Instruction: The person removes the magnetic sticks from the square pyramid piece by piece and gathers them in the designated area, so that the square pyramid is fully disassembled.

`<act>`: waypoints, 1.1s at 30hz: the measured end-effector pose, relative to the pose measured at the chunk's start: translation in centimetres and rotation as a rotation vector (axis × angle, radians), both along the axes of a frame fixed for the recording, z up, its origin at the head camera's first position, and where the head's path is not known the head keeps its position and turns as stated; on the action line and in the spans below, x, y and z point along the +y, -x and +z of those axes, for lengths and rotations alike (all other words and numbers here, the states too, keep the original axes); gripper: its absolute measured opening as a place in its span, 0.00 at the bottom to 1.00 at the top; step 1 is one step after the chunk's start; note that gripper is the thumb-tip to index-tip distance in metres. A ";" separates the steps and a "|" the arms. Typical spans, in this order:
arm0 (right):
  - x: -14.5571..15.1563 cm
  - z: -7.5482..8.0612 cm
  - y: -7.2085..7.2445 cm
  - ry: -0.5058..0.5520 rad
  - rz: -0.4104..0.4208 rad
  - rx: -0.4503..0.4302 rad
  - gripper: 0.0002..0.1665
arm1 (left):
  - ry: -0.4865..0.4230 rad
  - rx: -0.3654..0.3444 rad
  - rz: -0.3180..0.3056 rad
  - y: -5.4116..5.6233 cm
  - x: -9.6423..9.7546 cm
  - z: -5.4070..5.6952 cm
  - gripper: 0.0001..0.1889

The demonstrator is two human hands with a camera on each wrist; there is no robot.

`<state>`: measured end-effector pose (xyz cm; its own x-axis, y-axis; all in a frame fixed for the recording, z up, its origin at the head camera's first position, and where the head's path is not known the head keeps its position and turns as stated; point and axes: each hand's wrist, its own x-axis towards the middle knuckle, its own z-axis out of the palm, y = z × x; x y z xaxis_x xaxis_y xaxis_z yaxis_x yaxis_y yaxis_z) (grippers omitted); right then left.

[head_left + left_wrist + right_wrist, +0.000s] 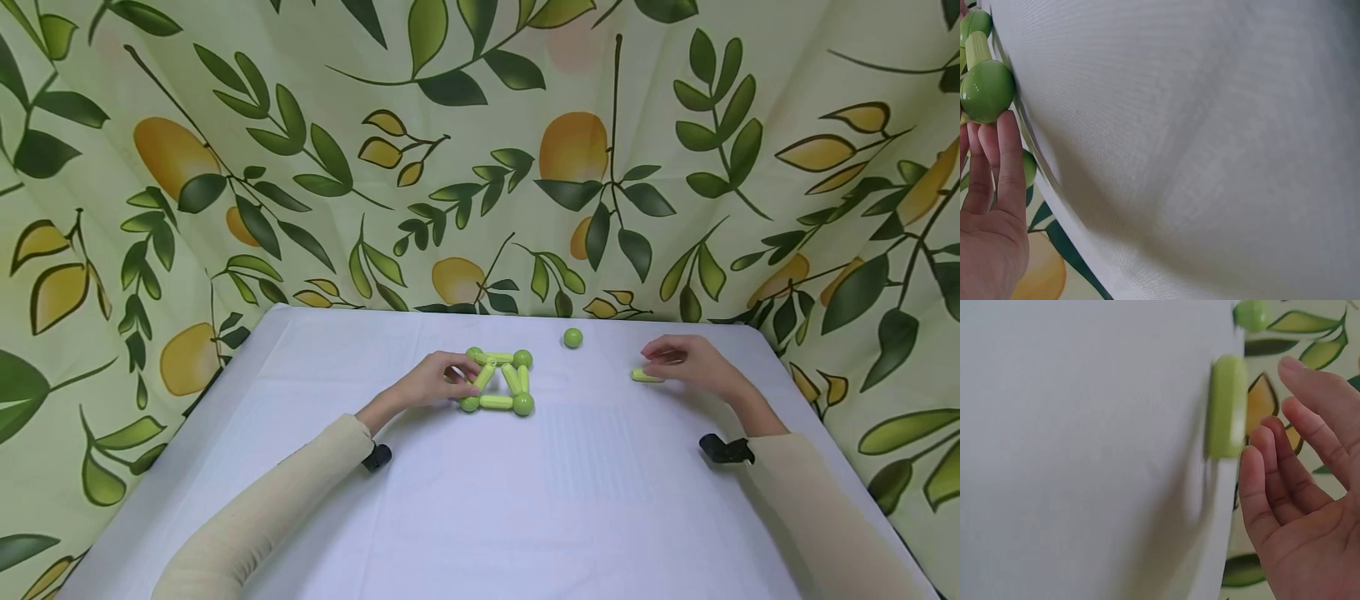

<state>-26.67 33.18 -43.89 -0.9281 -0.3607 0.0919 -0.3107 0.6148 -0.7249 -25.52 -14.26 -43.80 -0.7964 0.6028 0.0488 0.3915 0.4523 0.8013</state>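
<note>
A frame of green balls and light green rods (496,402) lies on the table, with slanting rods (512,379) standing out of it. At its left side my left hand (431,380) holds it, fingers and thumb at the left balls and rod; in the left wrist view its fingertips touch a green ball (988,92), while the thumb is hidden. A loose light green rod (646,376) lies further right. My right hand (693,364) hovers right beside that rod (1227,407), fingers loosely bent and apart from it in the right wrist view.
One loose green ball (573,337) sits near the table's back edge, between the frame and the single rod. The white-covered table (450,517) ends at a leaf-and-fruit patterned curtain (480,167) behind and at both sides. Each wrist wears a black camera (726,449).
</note>
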 end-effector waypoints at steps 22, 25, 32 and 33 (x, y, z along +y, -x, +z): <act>-8.4 -0.4 -0.3 0.274 0.131 -0.094 0.19 | 0.012 -0.011 -0.012 -0.2 0.0 0.2 0.13; -9.3 -0.6 -0.3 0.272 0.150 -0.103 0.18 | 0.004 -0.012 -0.017 -0.3 0.0 0.2 0.13; -11.0 -0.7 -0.4 0.285 0.216 -0.101 0.17 | 0.004 -0.011 -0.019 -0.3 -0.1 0.3 0.13; -11.2 -0.7 -0.4 0.283 0.224 -0.096 0.17 | 0.003 -0.008 -0.019 -0.3 -0.1 0.3 0.13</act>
<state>-26.24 22.00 -44.55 -0.8381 -0.5290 0.1335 -0.3375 0.3106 -0.8886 -25.24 -14.36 -43.50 -0.7851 0.6180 0.0407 0.3940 0.4476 0.8027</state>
